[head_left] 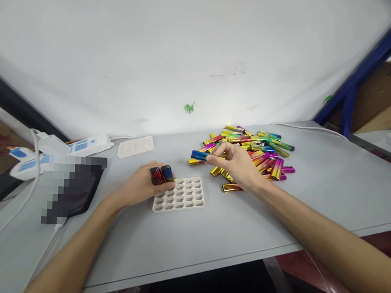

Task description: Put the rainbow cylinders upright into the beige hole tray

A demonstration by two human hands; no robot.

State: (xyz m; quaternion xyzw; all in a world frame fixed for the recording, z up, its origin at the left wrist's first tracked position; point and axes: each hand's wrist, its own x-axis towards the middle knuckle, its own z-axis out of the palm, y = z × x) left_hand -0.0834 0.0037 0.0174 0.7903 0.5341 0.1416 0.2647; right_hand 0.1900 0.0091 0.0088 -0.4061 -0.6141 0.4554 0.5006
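Note:
My left hand (pixel 145 183) is closed around two upright lighters, a red one (pixel 156 176) and a blue one (pixel 167 173), at the upper left corner of a white tray (pixel 179 210) with rows of oval holes. The holes that show have nothing in them. Between the thumb and fingers of my right hand (pixel 230 161) is a blue lighter (pixel 199 155), held nearly level. Behind and beside that hand lies a loose pile of shiny lighters (pixel 263 145) in yellow, red, green, blue and purple.
A second white holed tray (pixel 136 147) lies near the wall. At the left are a partly pixelated dark device (pixel 86 193), white power strips (pixel 88 145) and cables. A blue metal frame (pixel 349 105) and cardboard box (pixel 375 102) stand at the right.

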